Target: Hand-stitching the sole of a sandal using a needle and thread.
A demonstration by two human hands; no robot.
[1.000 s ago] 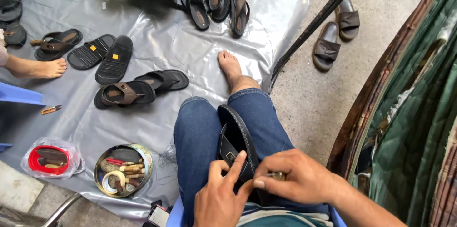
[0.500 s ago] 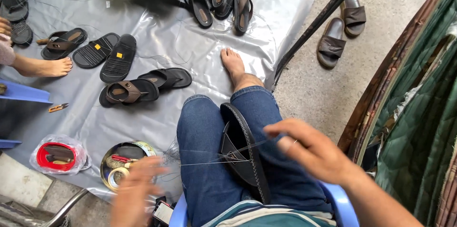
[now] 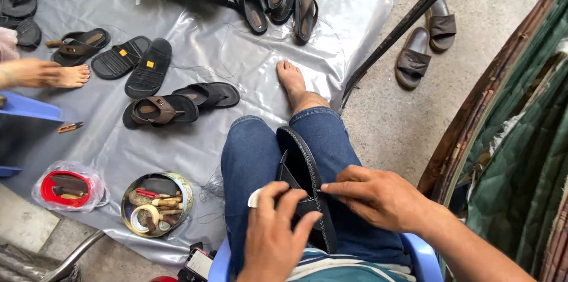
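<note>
A black rubber-soled sandal point(image 3: 305, 184) stands on edge between the person's denim-clad knees, its edge stitching apparently part-done. The left hand point(image 3: 275, 232) clasps it; the right hand point(image 3: 378, 196) pinches a needle at its rim. A round tool tin point(image 3: 157, 204) sits nearby.

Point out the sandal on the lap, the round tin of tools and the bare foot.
black sandal point(image 3: 300, 161), head view, on its sole edge.
round tin point(image 3: 185, 187), head view, on its rim.
bare foot point(image 3: 291, 78), head view, on its top.

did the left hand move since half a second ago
Yes. The left hand came up from beside the round metal tin onto the black sandal on the lap.
</note>
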